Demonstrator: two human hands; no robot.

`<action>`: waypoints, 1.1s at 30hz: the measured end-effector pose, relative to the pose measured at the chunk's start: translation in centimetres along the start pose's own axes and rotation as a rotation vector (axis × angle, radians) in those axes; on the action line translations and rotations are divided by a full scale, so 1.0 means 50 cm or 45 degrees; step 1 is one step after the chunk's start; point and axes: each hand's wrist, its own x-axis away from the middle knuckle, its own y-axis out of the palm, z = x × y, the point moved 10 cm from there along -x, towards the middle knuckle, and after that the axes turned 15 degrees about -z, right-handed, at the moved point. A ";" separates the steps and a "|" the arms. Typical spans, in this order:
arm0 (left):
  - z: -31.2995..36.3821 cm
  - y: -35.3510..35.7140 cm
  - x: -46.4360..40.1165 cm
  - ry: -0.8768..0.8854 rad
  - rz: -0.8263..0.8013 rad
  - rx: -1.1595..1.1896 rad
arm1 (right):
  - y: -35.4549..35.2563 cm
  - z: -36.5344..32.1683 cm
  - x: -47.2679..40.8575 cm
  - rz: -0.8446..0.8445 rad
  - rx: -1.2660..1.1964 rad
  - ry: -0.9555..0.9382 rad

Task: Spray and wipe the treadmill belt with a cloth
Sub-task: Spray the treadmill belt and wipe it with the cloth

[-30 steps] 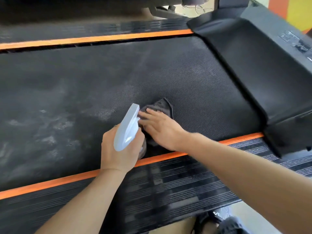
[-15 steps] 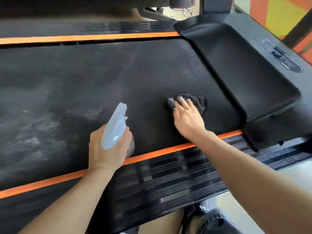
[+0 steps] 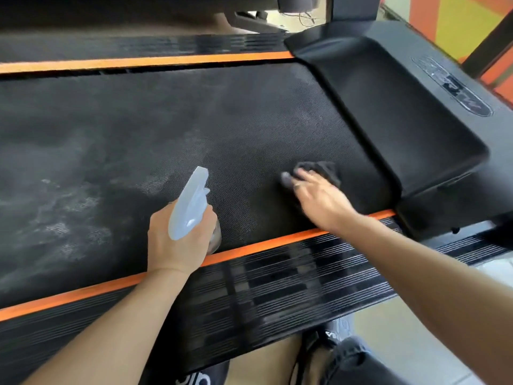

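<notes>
Black textured belt (image 3: 138,129) across most of the view, bounded far and near by an orange strip (image 3: 263,244), with a ribbed side rail (image 3: 277,290) nearer the camera. At the right end, bounded by a raised black motor cover (image 3: 388,112). Pale dusty smears over the left half; darker, cleaner weave around the middle and right. Wide bare belt left of both hands, only a narrow stretch between cloth and cover.

Left hand (image 3: 177,240) closed round a spray bottle (image 3: 190,204), pale head tilted up and forward, nozzle aimed over the belt, bottle body mostly hidden in the grip, hand above the near orange strip.

Right hand (image 3: 319,195) laid flat, fingers spread, pressing a dark cloth (image 3: 322,169) onto the belt near the cover; motion-blurred, so exact finger contact unclear. Cloth bunched under and beyond the fingertips, well apart from the bottle.

Compared with a second ago: cloth and right hand then just beside the bottle, near the near strip; now shifted right toward the cover. Half a second ago already at about this spot. Left hand and bottle much as before.

Oval badge (image 3: 455,87) on the cover's top with lettering, too blurred to read. Partial white letters on a shoe (image 3: 191,380) at the bottom edge, and on another (image 3: 333,333) by the rail, not legible. Pale floor (image 3: 402,329) at lower right; orange and yellow wall (image 3: 458,23) at upper right.
</notes>
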 end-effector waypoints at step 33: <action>0.240 0.331 -0.027 -0.109 -0.904 -0.429 | -0.008 0.216 0.103 0.069 0.016 0.348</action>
